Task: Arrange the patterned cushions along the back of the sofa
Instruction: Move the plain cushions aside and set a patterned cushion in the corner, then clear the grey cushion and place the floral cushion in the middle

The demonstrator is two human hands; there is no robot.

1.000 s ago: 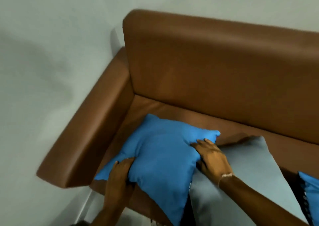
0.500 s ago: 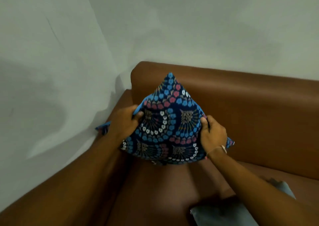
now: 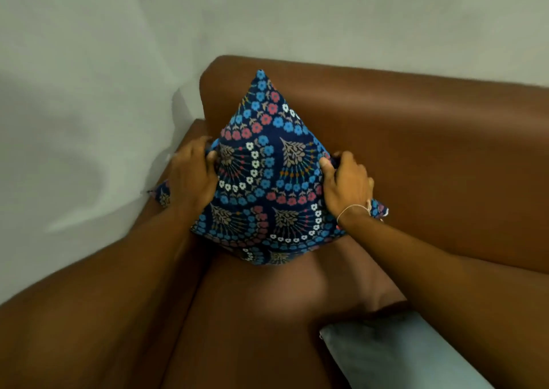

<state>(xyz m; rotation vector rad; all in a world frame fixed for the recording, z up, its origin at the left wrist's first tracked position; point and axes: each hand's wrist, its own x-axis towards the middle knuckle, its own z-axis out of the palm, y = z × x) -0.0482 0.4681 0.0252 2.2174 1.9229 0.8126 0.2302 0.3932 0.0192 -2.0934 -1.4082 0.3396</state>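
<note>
The cushion (image 3: 267, 177) stands on one corner like a diamond against the sofa (image 3: 430, 151) backrest, at the end of the backrest by the armrest, its patterned face outward. Its top corner reaches almost to the backrest's upper edge; its bottom corner seems to meet the seat, though shadow hides the contact.

Setting it well probably means pressing both side corners back evenly so it leans flat on the backrest, then letting go of both sides together so it does not twist or slump forward. If a squarer look is wanted, it should be turned before release rather than after.

The left hand (image 3: 193, 177) is closed over the cushion's left corner, thumb across the front and fingers wrapped behind, with a flap of fabric poking out beside the wrist. The right hand (image 3: 347, 186) pinches the opposite corner the same way, thumb on the pattern. Both forearms reach forward, converging on the cushion.

A grey cushion (image 3: 395, 356) lies on the seat, well in front of the backrest.
</note>
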